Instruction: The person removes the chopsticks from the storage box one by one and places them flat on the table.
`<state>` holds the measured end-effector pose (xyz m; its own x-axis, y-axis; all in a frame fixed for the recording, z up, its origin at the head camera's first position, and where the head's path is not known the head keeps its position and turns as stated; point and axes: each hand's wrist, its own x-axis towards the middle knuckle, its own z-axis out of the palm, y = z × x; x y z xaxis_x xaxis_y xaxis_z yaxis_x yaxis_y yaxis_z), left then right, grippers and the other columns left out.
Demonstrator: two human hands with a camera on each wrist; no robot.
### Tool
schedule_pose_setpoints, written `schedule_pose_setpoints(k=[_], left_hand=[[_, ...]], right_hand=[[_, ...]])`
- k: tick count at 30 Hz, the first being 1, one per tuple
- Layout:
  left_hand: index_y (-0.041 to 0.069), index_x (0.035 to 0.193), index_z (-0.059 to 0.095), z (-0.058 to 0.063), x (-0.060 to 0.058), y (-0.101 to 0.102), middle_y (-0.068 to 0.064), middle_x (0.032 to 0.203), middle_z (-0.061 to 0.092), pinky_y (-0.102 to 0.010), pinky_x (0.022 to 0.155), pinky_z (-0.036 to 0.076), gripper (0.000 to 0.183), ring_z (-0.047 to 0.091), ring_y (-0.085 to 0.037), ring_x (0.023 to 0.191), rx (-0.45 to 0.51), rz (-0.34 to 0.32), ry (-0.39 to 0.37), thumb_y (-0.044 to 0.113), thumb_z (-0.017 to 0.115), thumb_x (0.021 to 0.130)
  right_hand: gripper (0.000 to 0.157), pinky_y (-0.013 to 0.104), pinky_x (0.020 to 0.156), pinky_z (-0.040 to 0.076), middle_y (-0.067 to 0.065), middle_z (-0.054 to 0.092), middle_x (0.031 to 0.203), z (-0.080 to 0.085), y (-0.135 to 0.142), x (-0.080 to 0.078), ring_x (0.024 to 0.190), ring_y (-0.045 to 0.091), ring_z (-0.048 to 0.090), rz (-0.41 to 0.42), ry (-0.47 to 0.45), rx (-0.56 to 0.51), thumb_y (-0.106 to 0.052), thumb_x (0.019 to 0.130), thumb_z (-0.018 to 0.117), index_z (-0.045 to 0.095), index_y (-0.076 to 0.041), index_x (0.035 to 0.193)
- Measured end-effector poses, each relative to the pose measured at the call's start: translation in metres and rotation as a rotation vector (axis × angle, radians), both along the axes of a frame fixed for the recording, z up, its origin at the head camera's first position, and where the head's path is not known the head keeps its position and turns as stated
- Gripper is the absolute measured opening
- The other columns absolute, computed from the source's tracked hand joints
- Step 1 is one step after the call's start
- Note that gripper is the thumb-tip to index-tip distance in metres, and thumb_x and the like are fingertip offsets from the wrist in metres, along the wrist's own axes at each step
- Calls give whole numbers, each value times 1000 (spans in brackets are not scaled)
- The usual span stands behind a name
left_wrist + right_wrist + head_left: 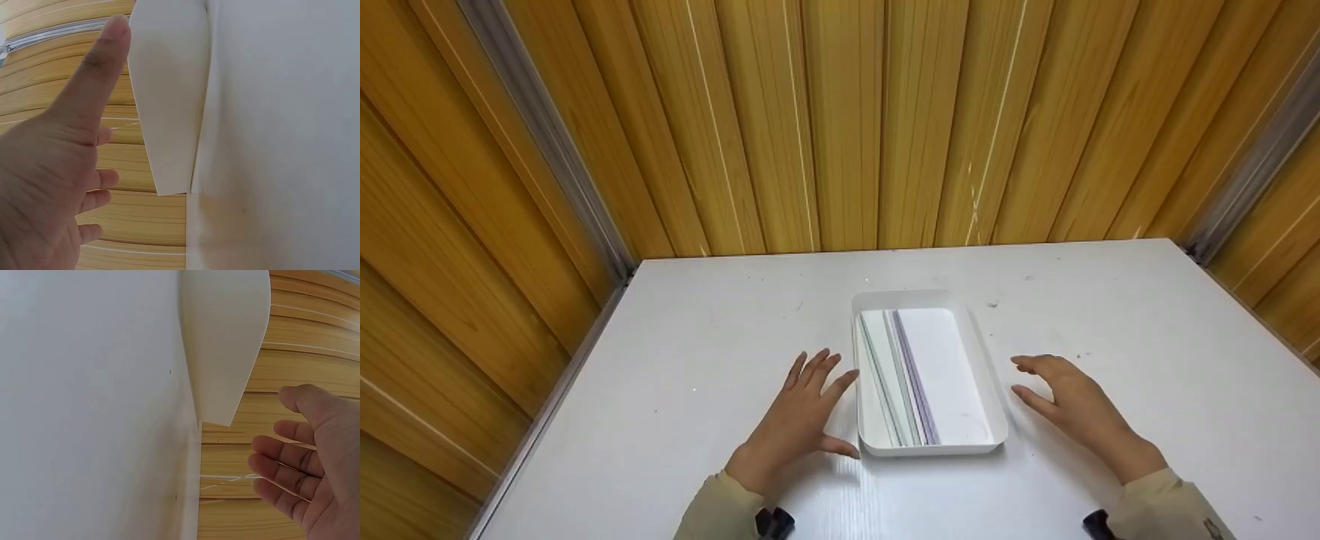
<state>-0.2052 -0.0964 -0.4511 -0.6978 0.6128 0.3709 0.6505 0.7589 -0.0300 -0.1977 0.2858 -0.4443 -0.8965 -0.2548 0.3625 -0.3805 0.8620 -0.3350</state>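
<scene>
Beige sleeves (718, 511) lead to a spread left hand (795, 424) and a loosely curved right hand (1084, 405) — both hold nothing. Between them, a white tray (934, 451) sits on the table (622, 420) — whether the left fingertips (850, 376) touch it is unclear. Pale green and purple sticks (914, 375) lie lengthwise inside, toward its left side.

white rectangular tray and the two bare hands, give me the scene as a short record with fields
container: shallow white rectangular tray on a white table
contents: thin pale green sticks and thin purple sticks, lying lengthwise toward its left side
left hand: fingers spread beside left wall; contact unclear
right hand: holds nothing, apart from right wall
backdrop: yellow-brown wood-grain panels
</scene>
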Motion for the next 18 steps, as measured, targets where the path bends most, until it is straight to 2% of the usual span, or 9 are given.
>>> schedule_pose_setpoints(k=[4,10,18], left_hand=[[16,134,51,0,0,2,-11,137,51,-51,115,33,98,42,-31,135,1,-22,56,73,69,56],[15,128,56,1,1,5,-6,129,56,-46,111,39,91,49,-27,127,15,-59,122,71,69,58],[15,119,60,-3,0,5,-4,121,59,-42,108,44,81,55,-22,119,43,-107,175,69,69,60]], right_hand=[[34,41,79,55,3,67,103,0,-7,-1,95,22,63,8,42,-3,-17,87,70,63,-6,118],[26,35,75,55,-1,67,101,3,-19,-2,92,17,62,16,44,-19,-17,87,70,67,-8,111],[16,28,71,54,-6,66,95,5,-35,-5,85,13,61,75,89,-44,-13,85,72,69,-10,100]])
